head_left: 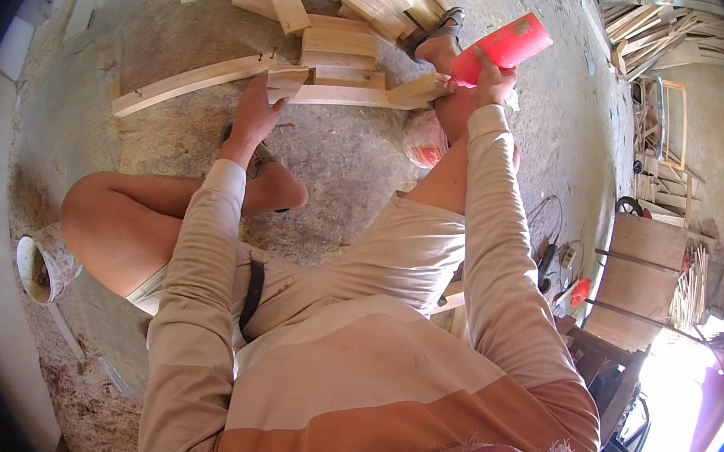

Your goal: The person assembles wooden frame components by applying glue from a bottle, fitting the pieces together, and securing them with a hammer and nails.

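Red plastic forms the bottle (512,42) that the right hand (495,84) wraps with closed fingers, tilted so that its narrow end points to the near left, toward a short block (419,91). Squeezing too hard could push out more than is wanted, and a slack grip could let the bottle slip toward the bucket (425,139) on the near side. Farther left, the half-curled left hand (255,114) has its fingers and thumb about a small wooden piece (287,81); how firmly, I cannot tell. That piece sits close by the long strip (191,84), so a careless push might knock the strip askew. On the far side, stacked blocks (341,49) look loose and could shift if bumped, perhaps by the sandalled right foot (439,49), which rests beside the jumbled pile of wood (375,2) beyond.
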`<action>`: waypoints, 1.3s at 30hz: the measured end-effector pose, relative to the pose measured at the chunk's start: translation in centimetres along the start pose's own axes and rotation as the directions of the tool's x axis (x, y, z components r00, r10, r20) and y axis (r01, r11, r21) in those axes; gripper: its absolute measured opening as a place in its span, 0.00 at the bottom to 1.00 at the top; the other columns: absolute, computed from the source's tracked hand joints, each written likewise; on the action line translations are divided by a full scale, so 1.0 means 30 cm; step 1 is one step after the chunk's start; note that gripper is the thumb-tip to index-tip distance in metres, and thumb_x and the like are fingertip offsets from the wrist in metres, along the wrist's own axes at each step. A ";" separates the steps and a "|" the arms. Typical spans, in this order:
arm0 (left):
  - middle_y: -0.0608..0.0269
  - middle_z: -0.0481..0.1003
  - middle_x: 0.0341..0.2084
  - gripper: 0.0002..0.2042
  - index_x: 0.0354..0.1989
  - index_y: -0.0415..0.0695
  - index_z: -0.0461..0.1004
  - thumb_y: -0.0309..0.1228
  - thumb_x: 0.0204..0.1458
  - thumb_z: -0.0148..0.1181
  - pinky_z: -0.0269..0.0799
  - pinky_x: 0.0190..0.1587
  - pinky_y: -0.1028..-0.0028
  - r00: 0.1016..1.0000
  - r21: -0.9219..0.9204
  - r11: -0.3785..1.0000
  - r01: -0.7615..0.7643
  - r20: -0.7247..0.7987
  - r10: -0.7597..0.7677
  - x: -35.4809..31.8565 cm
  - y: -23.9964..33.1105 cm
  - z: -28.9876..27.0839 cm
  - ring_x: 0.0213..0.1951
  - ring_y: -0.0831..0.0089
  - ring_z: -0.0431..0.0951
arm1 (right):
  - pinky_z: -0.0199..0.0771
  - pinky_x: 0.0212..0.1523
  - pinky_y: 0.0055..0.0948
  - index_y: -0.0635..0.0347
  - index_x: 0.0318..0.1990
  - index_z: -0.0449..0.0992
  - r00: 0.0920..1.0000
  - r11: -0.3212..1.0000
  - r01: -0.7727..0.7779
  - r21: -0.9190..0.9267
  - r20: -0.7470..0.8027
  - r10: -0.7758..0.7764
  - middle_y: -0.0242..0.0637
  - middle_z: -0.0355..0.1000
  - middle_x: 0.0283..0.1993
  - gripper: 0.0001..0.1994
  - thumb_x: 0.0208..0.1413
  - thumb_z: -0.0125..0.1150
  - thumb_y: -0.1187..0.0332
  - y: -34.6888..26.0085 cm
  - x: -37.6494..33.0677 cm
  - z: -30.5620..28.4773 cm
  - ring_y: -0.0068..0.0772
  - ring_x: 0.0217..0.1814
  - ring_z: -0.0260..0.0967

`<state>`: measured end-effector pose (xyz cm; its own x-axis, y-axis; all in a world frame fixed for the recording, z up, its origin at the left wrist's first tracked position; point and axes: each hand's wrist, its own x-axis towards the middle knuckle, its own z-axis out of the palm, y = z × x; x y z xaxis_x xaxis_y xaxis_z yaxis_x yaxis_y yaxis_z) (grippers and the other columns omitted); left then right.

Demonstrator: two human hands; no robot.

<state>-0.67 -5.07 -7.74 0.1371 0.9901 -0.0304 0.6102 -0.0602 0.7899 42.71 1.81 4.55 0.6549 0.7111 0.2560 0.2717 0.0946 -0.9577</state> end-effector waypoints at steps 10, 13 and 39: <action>0.38 0.70 0.58 0.30 0.63 0.34 0.62 0.34 0.55 0.65 0.67 0.63 0.57 1.000 -0.045 0.999 0.003 -0.002 -0.004 0.001 -0.006 0.008 0.61 0.44 0.69 | 0.82 0.45 0.46 0.63 0.52 0.73 0.999 0.998 -0.027 0.052 -0.034 0.029 0.41 0.77 0.47 0.29 0.39 0.77 0.81 0.044 0.050 -0.023 0.41 0.44 0.77; 0.38 0.70 0.58 0.30 0.63 0.34 0.62 0.34 0.55 0.65 0.67 0.63 0.57 1.000 -0.037 0.999 0.001 -0.008 -0.001 -0.004 -0.009 0.004 0.61 0.44 0.69 | 0.82 0.45 0.46 0.63 0.52 0.73 0.998 0.997 -0.013 -0.078 -0.055 0.009 0.41 0.77 0.47 0.29 0.39 0.77 0.81 0.036 0.037 -0.016 0.41 0.43 0.78; 0.43 0.66 0.64 0.34 0.68 0.40 0.62 0.36 0.52 0.65 0.57 0.69 0.51 0.971 0.565 0.802 0.193 0.008 -0.239 0.136 -0.136 -0.141 0.68 0.44 0.61 | 0.82 0.43 0.40 0.69 0.50 0.72 0.971 0.884 -0.238 0.403 0.105 0.214 0.44 0.76 0.39 0.23 0.62 0.61 0.54 -0.509 0.053 -0.724 0.40 0.37 0.76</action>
<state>-5.91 -0.24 -8.50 -0.0064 0.9746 -0.2238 0.9569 0.0709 0.2818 54.90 -13.64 22.44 0.6199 0.7841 0.0301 -0.2004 0.1953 -0.9601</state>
